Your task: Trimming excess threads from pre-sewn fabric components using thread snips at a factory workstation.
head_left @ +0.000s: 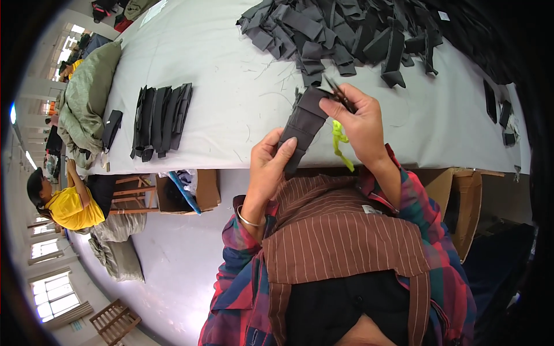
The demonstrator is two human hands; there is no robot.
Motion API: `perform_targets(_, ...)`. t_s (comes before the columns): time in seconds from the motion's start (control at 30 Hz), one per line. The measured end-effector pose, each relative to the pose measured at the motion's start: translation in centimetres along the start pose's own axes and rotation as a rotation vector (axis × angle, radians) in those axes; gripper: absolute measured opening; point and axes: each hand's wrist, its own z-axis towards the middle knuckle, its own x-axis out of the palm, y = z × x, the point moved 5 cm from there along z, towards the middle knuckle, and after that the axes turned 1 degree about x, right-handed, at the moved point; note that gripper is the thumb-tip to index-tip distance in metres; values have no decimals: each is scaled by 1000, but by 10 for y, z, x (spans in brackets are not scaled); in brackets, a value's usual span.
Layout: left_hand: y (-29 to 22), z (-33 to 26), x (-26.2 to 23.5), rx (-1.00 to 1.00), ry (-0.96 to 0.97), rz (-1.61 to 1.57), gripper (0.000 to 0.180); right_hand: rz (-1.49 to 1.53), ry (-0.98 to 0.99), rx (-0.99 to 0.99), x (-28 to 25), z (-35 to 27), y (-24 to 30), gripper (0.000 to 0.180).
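Over the near edge of the table, my left hand point(269, 161) is closed on a dark, folded fabric piece point(304, 122), its thumb pressed on the lower end. My right hand point(363, 118) is closed round small dark thread snips point(340, 95), and its thumb and finger touch the top of the fabric. A bright yellow-green ribbon point(338, 138) hangs below the right hand. Just beyond the hands, a loose heap of dark fabric pieces point(346, 34) covers the table's far side. To the left lies a neat row of similar pieces point(161, 121).
Thread ends lie scattered on the pale table point(219, 63). A grey-green bundle point(92, 92) rests at its left end. Below the edge stand cardboard boxes point(209, 190). A person in a yellow shirt point(78, 205) sits at the left. Small dark items lie at the right end.
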Motion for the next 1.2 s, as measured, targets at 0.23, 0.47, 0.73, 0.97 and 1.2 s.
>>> perform_targets(0.23, -87, -27, 37, 683, 118, 836, 17, 684, 151, 341, 3, -5, 27, 14)
perform_targets(0.47, -21, -10, 13, 198, -19, 209, 15, 315, 135, 282, -6, 3, -16, 10)
perform_targets(0.73, -2, 6, -14, 132, -143, -59, 19, -369, 102, -229, -8, -4, 15, 23)
perform_targets(0.97, -3, 6, -13, 138, -128, 0, 23, -672, 267, -375, 8, -10, 15, 22)
perform_targets(1.2, -3, 7, -15, 111, -115, -92, 23, -654, 233, -350, 6, -10, 15, 22)
